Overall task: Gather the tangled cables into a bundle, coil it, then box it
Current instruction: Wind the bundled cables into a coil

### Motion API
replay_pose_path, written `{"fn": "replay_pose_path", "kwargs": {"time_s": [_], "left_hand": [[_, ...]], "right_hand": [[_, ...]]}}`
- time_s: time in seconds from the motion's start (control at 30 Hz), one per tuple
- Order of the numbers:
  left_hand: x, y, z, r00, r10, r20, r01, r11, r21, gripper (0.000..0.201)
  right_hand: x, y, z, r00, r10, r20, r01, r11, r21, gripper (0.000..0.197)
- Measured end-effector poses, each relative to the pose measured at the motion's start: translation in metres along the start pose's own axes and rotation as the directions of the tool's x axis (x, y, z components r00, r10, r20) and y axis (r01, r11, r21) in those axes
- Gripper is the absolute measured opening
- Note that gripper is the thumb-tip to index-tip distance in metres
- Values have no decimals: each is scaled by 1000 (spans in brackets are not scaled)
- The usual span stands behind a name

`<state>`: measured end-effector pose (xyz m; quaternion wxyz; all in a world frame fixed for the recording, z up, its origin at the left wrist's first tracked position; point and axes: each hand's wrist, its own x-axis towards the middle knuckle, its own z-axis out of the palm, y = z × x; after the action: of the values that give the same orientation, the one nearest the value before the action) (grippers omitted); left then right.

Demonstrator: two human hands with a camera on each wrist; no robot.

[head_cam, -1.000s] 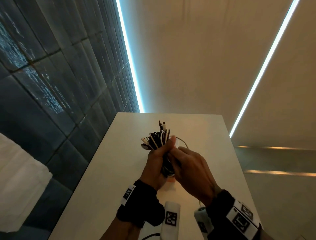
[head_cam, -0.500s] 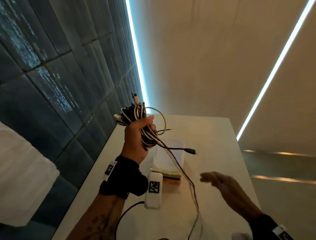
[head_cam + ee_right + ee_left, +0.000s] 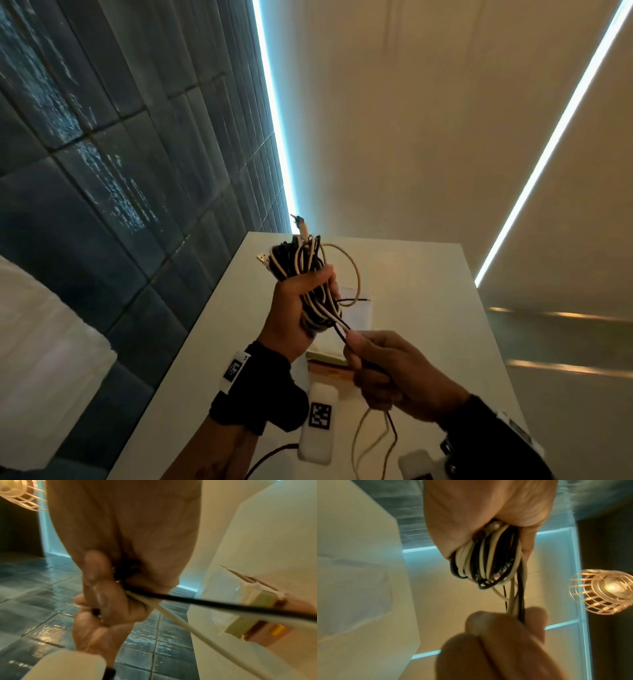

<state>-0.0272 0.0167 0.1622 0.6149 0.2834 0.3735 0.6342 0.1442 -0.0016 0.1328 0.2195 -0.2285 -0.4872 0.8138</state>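
Left hand clutches the half-coiled bundle of black and white cables above the white table; right hand pinches the loose tails. Coiling unfinished, boxing untouched.

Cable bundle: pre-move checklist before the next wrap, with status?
1. Left hand grips cable bundle firmly: ok.
2. Right hand pinches the loose strands leaving the bundle: ok.
3. Strands between the hands run straight, no slack: ok.
4. Tails below the right hand free of snags: cannot tell, they leave the frame.
5. One pale loop sticks out of the bundle: not ok.
6. Box on the table open: cannot tell.
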Motion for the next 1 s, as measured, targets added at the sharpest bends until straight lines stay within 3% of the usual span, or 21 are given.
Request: {"fn": "replay_pose_path", "kwargs": {"time_s": [0.13, 0.17, 0.23, 0.33, 0.43, 0.53, 0.63, 0.7, 0.8, 0.9, 1.0], "left_hand": [[-7, -14, -15, 985, -160, 71, 170, 970, -172, 14], [-8, -16, -19, 975, -201, 96, 215, 959, -182, 23], [-13, -19, -26, 950, -283, 135, 304, 937, -174, 39], [-19, -25, -28, 910, -367, 194, 375, 927, -5, 35], [-25, -29, -15, 911, -384, 152, 327, 895, 303, 35], [-28, -32, -5, 926, -349, 145, 281, 892, 355, 42], [-27, -33, -2, 927, -343, 150, 275, 895, 352, 39], [-29, -34, -3, 901, -388, 193, 321, 897, 304, 39], [-33, -33, -3, 870, -429, 243, 360, 890, 280, 29], [-38, -34, -5, 870, -426, 247, 353, 889, 290, 19], [-42, -35, -10, 896, -388, 215, 334, 909, 249, 23]], "right_hand": [[-7, 9, -23, 986, 151, 68, -154, 987, 37, 35], [-10, 7, -30, 984, 167, 56, -168, 986, 16, 37], [-15, -2, -45, 983, 182, 9, -181, 983, -39, 43], [-17, -23, -49, 986, 161, -54, -169, 961, -221, 51], [-10, -41, -37, 993, 39, -109, -88, 867, -490, 24], [-3, -45, -28, 982, -63, -179, -57, 800, -597, 22], [-2, -43, -25, 964, -97, -248, -68, 810, -583, 19], [-3, -45, -25, 965, -93, -246, -68, 814, -576, 20], [-3, -53, -25, 975, -52, -215, -108, 736, -668, 19], [-3, -61, -36, 984, 71, -165, -167, 695, -699, 29], [-14, -62, -55, 975, 159, -152, -220, 731, -646, 24]]}}
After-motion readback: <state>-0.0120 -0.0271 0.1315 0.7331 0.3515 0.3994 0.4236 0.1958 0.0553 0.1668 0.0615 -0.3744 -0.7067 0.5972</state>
